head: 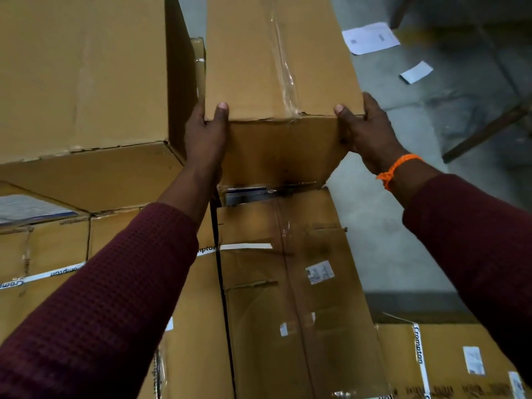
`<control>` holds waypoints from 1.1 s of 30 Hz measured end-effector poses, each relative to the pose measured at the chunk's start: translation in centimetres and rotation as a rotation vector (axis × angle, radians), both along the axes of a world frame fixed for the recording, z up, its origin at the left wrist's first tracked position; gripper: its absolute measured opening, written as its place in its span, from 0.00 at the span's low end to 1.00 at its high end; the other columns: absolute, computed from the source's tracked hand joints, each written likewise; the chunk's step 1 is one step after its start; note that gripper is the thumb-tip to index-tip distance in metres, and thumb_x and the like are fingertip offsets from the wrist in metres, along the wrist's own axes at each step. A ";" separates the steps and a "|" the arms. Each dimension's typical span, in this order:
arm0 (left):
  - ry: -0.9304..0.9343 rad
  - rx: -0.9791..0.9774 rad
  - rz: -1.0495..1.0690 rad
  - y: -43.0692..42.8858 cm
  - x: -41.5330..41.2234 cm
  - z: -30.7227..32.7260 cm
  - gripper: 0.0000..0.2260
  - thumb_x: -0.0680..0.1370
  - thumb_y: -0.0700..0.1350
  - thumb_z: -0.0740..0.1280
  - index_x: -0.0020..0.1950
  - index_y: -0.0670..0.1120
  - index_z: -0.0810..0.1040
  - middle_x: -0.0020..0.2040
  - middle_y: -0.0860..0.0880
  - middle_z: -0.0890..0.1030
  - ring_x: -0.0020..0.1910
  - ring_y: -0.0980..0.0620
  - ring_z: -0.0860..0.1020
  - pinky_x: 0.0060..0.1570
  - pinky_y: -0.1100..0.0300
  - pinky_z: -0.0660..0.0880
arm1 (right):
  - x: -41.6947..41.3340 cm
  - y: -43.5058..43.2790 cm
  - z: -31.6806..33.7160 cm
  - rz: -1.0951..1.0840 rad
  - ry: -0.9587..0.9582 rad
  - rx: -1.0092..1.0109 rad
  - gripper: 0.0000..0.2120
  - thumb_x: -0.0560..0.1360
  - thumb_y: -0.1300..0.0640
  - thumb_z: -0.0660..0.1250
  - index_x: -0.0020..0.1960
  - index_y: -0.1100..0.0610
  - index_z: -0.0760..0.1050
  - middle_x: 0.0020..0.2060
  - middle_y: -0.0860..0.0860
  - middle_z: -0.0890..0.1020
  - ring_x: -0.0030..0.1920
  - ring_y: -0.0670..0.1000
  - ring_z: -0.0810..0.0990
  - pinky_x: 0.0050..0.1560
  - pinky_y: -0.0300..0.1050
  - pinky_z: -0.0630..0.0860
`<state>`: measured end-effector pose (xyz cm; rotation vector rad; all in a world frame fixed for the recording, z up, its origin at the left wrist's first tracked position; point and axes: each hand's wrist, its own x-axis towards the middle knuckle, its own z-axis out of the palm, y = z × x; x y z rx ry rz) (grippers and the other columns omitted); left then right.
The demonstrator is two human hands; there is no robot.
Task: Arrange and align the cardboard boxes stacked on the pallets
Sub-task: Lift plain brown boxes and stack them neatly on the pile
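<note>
Hands clamped on the near end of a long cardboard box atop the stack.
Left hand (205, 133) and right hand (364, 131) were set apart, one at each near corner of the long cardboard box (273, 59), thumbs lying on its top face and fingers curled round its sides. That box ran away from the person, its taped seam along the top, and its near end sat above a lower box (288, 283) bearing small white labels. A large box (80, 76) stood just beside it on the left, with more cartons under that one. An orange band (395, 168) circled the right wrist, and both arms wore maroon sleeves (115, 298). On the grey floor (403, 226) to the right lay a white sheet (370, 37) and a smaller slip (416, 72). Another carton (446, 361) with printed white tape sat at lower right.
</note>
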<state>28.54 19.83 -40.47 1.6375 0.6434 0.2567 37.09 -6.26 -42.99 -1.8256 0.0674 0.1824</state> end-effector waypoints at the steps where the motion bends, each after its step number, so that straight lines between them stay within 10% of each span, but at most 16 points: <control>1: 0.004 0.011 0.002 -0.1 0.0 -0.2 0.22 0.83 0.52 0.64 0.77 0.50 0.68 0.59 0.56 0.73 0.62 0.53 0.73 0.67 0.47 0.74 | 0.2 -0.2 -0.5 0.000 -0.009 -0.039 0.30 0.72 0.34 0.71 0.69 0.47 0.73 0.61 0.46 0.82 0.61 0.51 0.81 0.61 0.63 0.80; 6: 0.020 0.032 0.068 -1.3 -0.6 -0.8 0.28 0.79 0.61 0.63 0.76 0.49 0.70 0.71 0.49 0.74 0.69 0.50 0.73 0.70 0.47 0.71 | -0.3 -1.6 -2.6 -0.090 0.073 -0.090 0.53 0.63 0.21 0.67 0.81 0.44 0.56 0.77 0.49 0.69 0.73 0.55 0.71 0.68 0.63 0.74; 14: 0.043 0.170 0.190 -2.6 -1.7 -1.3 0.34 0.71 0.67 0.65 0.71 0.49 0.72 0.66 0.49 0.76 0.65 0.50 0.75 0.68 0.47 0.73 | -2.1 -2.4 -0.7 0.081 0.141 0.102 0.26 0.80 0.56 0.70 0.75 0.49 0.67 0.58 0.42 0.81 0.55 0.42 0.81 0.50 0.43 0.83; 26: 0.125 0.268 0.215 -1.8 -3.8 -1.9 0.27 0.75 0.55 0.70 0.71 0.46 0.71 0.65 0.47 0.75 0.64 0.48 0.74 0.66 0.55 0.72 | -3.2 -3.0 -0.3 0.248 0.152 -0.031 0.38 0.75 0.67 0.69 0.78 0.45 0.60 0.55 0.45 0.80 0.50 0.43 0.79 0.40 0.32 0.78; 30: 0.164 0.214 0.192 -2.4 -3.8 -2.4 0.28 0.74 0.55 0.71 0.72 0.47 0.70 0.65 0.47 0.75 0.62 0.48 0.75 0.66 0.49 0.74 | -4.0 -3.5 -0.8 0.175 0.153 -0.018 0.46 0.71 0.61 0.72 0.83 0.47 0.53 0.74 0.47 0.70 0.72 0.53 0.72 0.65 0.53 0.76; 33: 0.171 0.176 0.217 -3.6 -3.9 -2.9 0.33 0.72 0.55 0.71 0.73 0.47 0.67 0.67 0.46 0.73 0.62 0.48 0.75 0.66 0.48 0.74 | -4.5 -4.8 -1.4 0.131 0.188 0.010 0.47 0.73 0.64 0.71 0.83 0.46 0.50 0.79 0.50 0.65 0.75 0.53 0.67 0.55 0.48 0.78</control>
